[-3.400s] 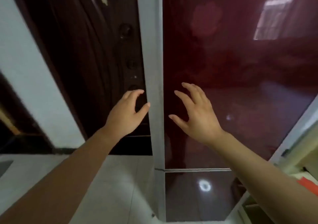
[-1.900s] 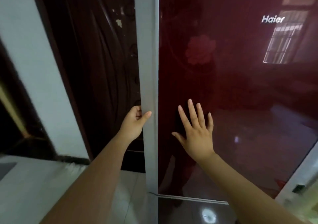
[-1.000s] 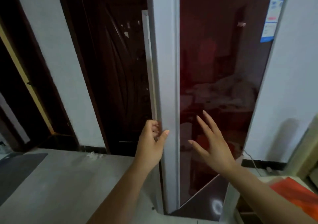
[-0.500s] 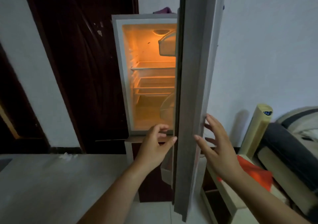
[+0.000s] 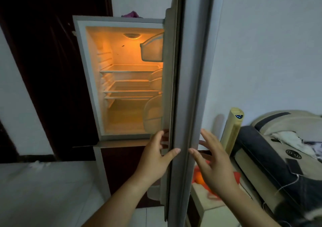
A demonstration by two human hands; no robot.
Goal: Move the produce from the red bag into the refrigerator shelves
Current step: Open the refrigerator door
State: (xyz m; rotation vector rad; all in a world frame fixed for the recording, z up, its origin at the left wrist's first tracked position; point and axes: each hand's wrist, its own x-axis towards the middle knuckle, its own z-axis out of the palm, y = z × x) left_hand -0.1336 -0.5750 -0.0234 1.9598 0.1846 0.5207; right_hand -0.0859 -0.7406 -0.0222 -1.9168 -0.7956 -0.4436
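The refrigerator (image 5: 87, 80) stands open, lit inside, its shelves (image 5: 129, 71) bare. Its door (image 5: 188, 69) faces edge-on. The red bag (image 5: 236, 176) lies on a low tabletop (image 5: 203, 195) right of the door, an orange (image 5: 198, 176) showing. The left hand (image 5: 154, 164) curls round the door's inner edge; the right hand (image 5: 214, 167) is spread beside its outer face.

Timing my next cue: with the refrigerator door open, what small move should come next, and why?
Probably reach the right hand to the red bag behind it: the refrigerator door stands open, held by the left hand, the lit shelves are exposed, and an orange shows in the bag.
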